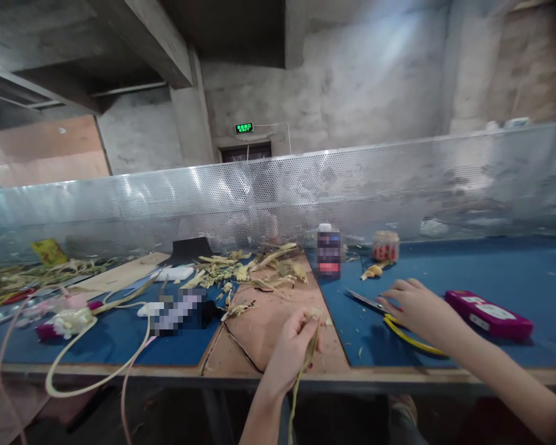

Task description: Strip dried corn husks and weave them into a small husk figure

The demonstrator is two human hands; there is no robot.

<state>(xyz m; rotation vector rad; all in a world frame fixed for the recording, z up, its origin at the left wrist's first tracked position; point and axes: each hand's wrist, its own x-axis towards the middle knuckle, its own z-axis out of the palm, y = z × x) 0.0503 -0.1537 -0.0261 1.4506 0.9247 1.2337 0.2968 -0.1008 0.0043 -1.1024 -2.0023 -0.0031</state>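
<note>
My left hand (293, 346) is in front of me at the table's near edge. Its thumb and fingers pinch a long, narrow, yellow-green strip of dried plant leaf (296, 395), whose lower end hangs past the edge. To the right, my right hand (410, 309) is over the blue surface, palm down, with bent fingers around the middle of a pair of scissors (361, 298). Their metal blades point left, and a yellow handle (414, 343) curves out below the hand. The fingertips partly cover the pivot.
Dried leaf scraps (278, 266) are heaped on the brown board (278, 321). Behind are a bottle (328, 253) and a jar (386, 246). A magenta box (488, 315) sits right. Pale strips (97, 371) loop over the left edge. A perforated metal screen (278, 185) borders the back.
</note>
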